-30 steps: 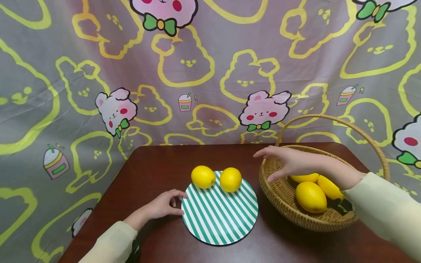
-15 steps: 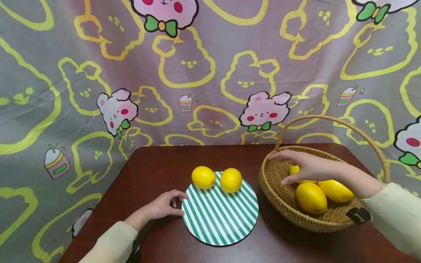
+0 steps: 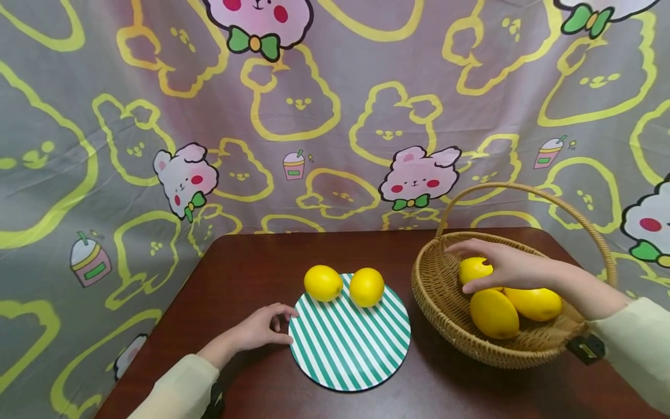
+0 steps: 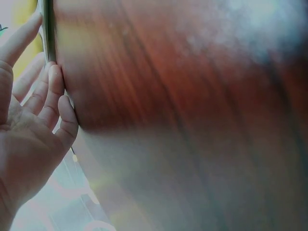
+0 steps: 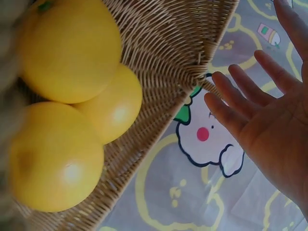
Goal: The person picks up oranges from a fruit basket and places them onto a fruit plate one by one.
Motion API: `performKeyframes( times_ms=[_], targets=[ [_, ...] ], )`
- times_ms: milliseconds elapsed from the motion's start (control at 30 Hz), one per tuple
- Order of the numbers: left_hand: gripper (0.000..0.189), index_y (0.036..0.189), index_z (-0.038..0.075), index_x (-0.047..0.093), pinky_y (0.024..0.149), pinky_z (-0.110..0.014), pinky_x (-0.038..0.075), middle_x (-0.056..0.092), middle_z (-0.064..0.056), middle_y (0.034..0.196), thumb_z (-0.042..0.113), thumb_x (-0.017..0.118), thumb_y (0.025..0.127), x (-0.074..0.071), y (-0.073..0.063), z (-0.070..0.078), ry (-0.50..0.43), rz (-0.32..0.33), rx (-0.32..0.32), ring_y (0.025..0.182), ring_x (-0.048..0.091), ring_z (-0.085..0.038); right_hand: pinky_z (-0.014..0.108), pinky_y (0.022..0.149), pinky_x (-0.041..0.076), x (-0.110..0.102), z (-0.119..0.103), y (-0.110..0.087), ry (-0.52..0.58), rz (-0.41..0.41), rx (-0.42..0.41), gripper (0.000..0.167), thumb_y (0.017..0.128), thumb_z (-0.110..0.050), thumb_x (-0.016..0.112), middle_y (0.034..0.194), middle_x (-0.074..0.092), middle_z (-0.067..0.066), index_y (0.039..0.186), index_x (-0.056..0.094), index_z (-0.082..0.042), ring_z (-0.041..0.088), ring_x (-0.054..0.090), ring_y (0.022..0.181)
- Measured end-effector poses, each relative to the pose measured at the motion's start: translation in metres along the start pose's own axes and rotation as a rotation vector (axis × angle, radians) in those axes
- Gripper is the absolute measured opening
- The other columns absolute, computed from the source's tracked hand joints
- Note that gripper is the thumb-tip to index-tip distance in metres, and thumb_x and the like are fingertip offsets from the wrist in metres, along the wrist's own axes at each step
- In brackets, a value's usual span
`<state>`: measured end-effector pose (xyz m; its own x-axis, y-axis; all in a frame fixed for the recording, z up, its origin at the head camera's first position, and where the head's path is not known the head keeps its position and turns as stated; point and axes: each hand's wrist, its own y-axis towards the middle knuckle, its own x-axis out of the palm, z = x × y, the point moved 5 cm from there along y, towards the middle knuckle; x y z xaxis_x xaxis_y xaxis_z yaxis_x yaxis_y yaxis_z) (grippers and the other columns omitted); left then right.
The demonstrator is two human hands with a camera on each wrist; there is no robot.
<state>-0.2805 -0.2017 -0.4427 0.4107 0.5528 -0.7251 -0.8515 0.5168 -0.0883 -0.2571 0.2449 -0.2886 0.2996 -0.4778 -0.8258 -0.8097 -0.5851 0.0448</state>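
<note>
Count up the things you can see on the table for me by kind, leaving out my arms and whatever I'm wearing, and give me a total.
Yellow fruits: 5
Round striped mat: 1
Wicker basket: 1
Total: 7

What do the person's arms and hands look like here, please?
The left hand and right hand are bare, with no gloves or rings visible. Both sleeves are plain and pale cream-green, ending near the wrists. A small black device sits by the end of each sleeve, its details hard to make out.
</note>
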Motion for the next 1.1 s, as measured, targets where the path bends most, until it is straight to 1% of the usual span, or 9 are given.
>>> performKeyframes(
  times_ms=[100, 333, 500, 600, 767, 933, 1033, 1100],
  targets=[
    [0.048, 0.122, 0.012, 0.062, 0.069, -0.027, 0.043, 0.053, -0.003, 0.100, 0.025, 0.082, 0.080, 0.000, 0.000, 0.001, 0.000, 0.000, -0.001, 0.083, 0.050, -0.020, 0.062, 0.094, 0.039, 0.000, 0.005, -0.003, 0.006, -0.006, 0.010, 0.068, 0.083, -0.031, 0.078, 0.137, 0.048, 0.019, 0.137, 0.048, -0.005, 0.043, 0.046, 0.123],
    [0.048, 0.122, 0.013, 0.062, 0.070, -0.028, 0.044, 0.053, -0.001, 0.101, 0.026, 0.081, 0.080, 0.001, 0.001, -0.002, -0.005, -0.003, -0.010, 0.084, 0.050, -0.019, 0.056, 0.087, 0.046, 0.005, 0.021, -0.013, -0.026, -0.057, 0.040, 0.065, 0.083, -0.029, 0.078, 0.135, 0.048, 0.022, 0.135, 0.049, -0.002, 0.045, 0.049, 0.117],
    [0.047, 0.122, 0.014, 0.062, 0.070, -0.027, 0.045, 0.053, 0.000, 0.100, 0.027, 0.081, 0.080, 0.001, 0.002, -0.004, -0.004, -0.002, -0.011, 0.084, 0.051, -0.019, 0.053, 0.085, 0.047, 0.009, 0.033, -0.020, -0.057, -0.072, 0.058, 0.067, 0.082, -0.034, 0.078, 0.133, 0.051, 0.021, 0.134, 0.050, -0.002, 0.043, 0.052, 0.115],
    [0.048, 0.122, 0.014, 0.062, 0.070, -0.027, 0.044, 0.053, 0.000, 0.100, 0.027, 0.081, 0.080, 0.000, 0.001, -0.004, -0.001, 0.000, -0.009, 0.083, 0.051, -0.019, 0.052, 0.085, 0.046, 0.012, 0.039, -0.024, -0.069, -0.077, 0.068, 0.066, 0.081, -0.034, 0.078, 0.131, 0.052, 0.022, 0.132, 0.051, -0.002, 0.043, 0.052, 0.114],
    [0.048, 0.122, 0.013, 0.062, 0.070, -0.027, 0.044, 0.053, 0.000, 0.101, 0.027, 0.081, 0.080, 0.000, 0.001, -0.003, -0.004, 0.003, -0.011, 0.083, 0.051, -0.018, 0.056, 0.086, 0.044, 0.017, 0.048, -0.031, -0.074, -0.082, 0.095, 0.066, 0.081, -0.033, 0.079, 0.130, 0.053, 0.023, 0.131, 0.052, -0.001, 0.044, 0.053, 0.113],
    [0.049, 0.122, 0.013, 0.062, 0.070, -0.027, 0.044, 0.053, -0.001, 0.101, 0.027, 0.081, 0.080, 0.000, 0.001, -0.002, -0.005, 0.002, -0.020, 0.084, 0.050, -0.019, 0.054, 0.085, 0.045, 0.021, 0.057, -0.037, -0.093, -0.082, 0.133, 0.066, 0.079, -0.035, 0.080, 0.129, 0.053, 0.023, 0.130, 0.054, 0.000, 0.043, 0.054, 0.111],
    [0.049, 0.122, 0.013, 0.062, 0.070, -0.028, 0.044, 0.053, -0.001, 0.101, 0.027, 0.081, 0.080, 0.000, 0.001, -0.003, -0.006, 0.003, -0.019, 0.084, 0.050, -0.019, 0.050, 0.085, 0.047, 0.023, 0.060, -0.040, -0.090, -0.075, 0.132, 0.066, 0.079, -0.034, 0.080, 0.127, 0.054, 0.022, 0.128, 0.054, 0.002, 0.042, 0.055, 0.109],
    [0.049, 0.122, 0.013, 0.062, 0.070, -0.028, 0.044, 0.053, -0.001, 0.101, 0.027, 0.081, 0.080, 0.000, 0.001, -0.003, -0.005, 0.002, -0.019, 0.084, 0.050, -0.019, 0.050, 0.085, 0.047, 0.024, 0.061, -0.041, -0.083, -0.069, 0.122, 0.066, 0.079, -0.034, 0.080, 0.126, 0.055, 0.022, 0.127, 0.054, 0.003, 0.042, 0.055, 0.109]
  ],
)
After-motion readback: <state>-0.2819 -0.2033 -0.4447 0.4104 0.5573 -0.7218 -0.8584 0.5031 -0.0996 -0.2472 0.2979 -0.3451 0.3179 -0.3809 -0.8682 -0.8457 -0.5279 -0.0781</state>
